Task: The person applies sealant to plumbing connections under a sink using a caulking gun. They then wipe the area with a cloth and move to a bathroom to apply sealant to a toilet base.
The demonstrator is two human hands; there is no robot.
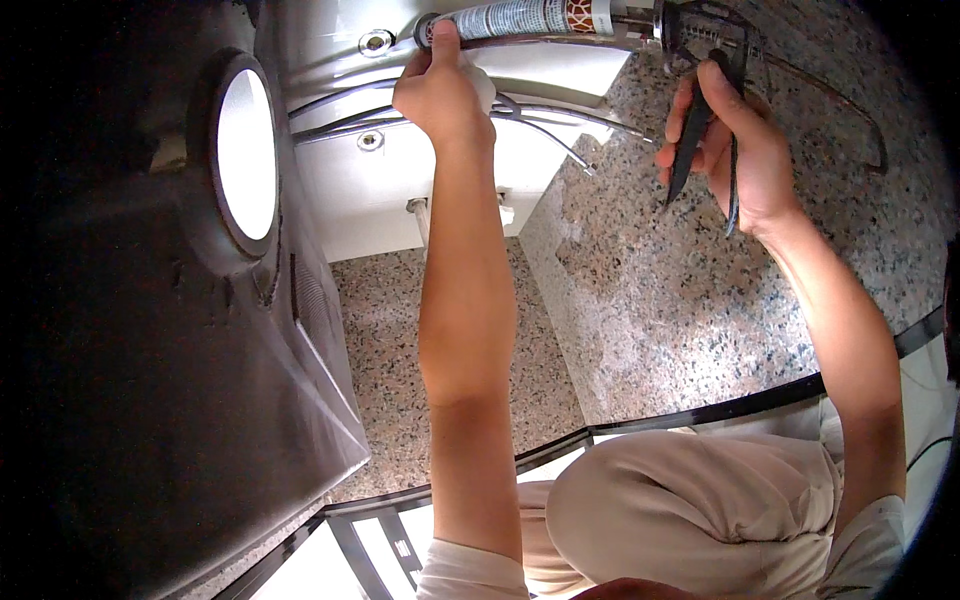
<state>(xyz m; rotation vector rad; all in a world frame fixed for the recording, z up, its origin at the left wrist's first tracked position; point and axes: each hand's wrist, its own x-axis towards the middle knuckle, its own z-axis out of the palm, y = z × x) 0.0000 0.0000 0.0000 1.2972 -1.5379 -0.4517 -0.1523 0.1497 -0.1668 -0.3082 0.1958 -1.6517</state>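
A caulking gun (pixel 740 75) with a printed sealant tube (pixel 530 18) lies across the top of the view. My left hand (pixel 445 95) is closed round the tube's left end, its thumb pressed on the dark end piece. A pale, whitish bit (pixel 481 88) shows beside those fingers; its kind is unclear. At the other end my right hand (pixel 745 145) wraps round the black handle and trigger (pixel 692 135). From the gun's rear, a thin rod (pixel 830 90) runs right and bends down at its tip.
Grey flexible hoses (pixel 545 128) with metal ends pass behind my left wrist. The white back panel (pixel 350 205) carries round metal fittings (pixel 376 42). A dark panel (pixel 170 400) with a bright round opening (pixel 245 155) stands left. Speckled stone (pixel 690 290) lies right, edged by black trim (pixel 730 405).
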